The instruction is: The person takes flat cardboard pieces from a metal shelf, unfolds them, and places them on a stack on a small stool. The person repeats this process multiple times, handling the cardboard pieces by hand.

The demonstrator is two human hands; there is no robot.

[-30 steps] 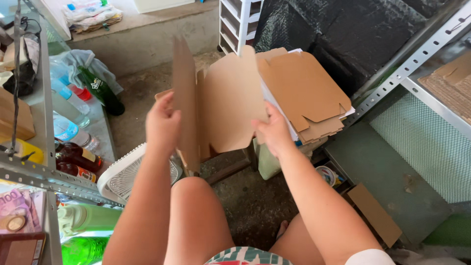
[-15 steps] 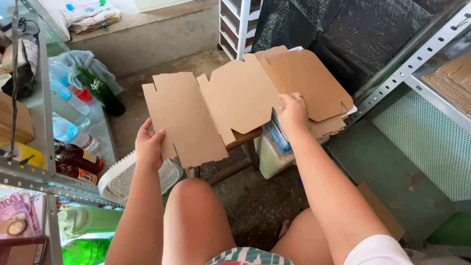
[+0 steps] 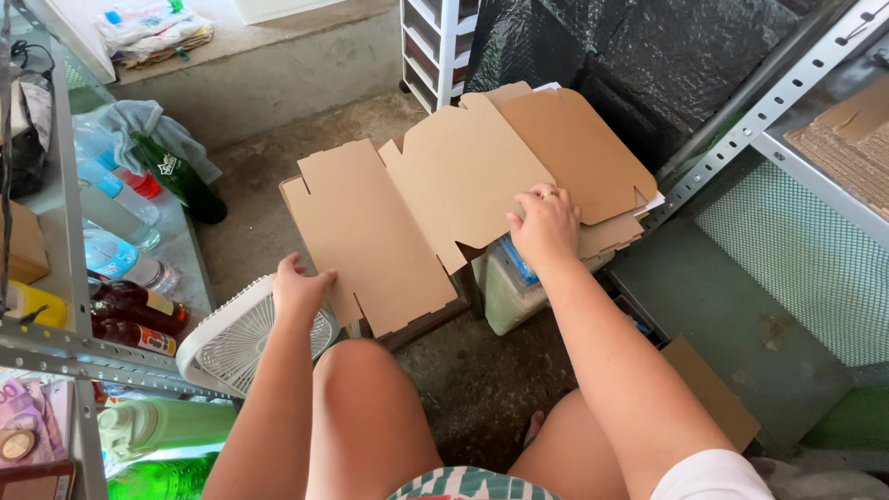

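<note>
A flat brown cardboard box blank (image 3: 398, 213) lies spread out in front of me, on top of a stack of similar cardboard blanks (image 3: 593, 148). My left hand (image 3: 298, 287) grips the near left edge of the blank's left panel. My right hand (image 3: 546, 225), with a ring on one finger, presses down on the near edge of the middle panel. My bare knees are below, at the bottom of the view.
A white fan (image 3: 231, 338) lies on the concrete floor by my left knee. A metal shelf (image 3: 56, 352) on the left holds several bottles (image 3: 139, 306). A translucent bin (image 3: 505, 292) sits under the cardboard. Another metal rack (image 3: 787, 102) stands on the right with a green mesh panel.
The cardboard blank stood folded upright a second ago; I have opened it and laid it flat. My left hand slid down to its near left edge, my right hand pressed on the middle.
</note>
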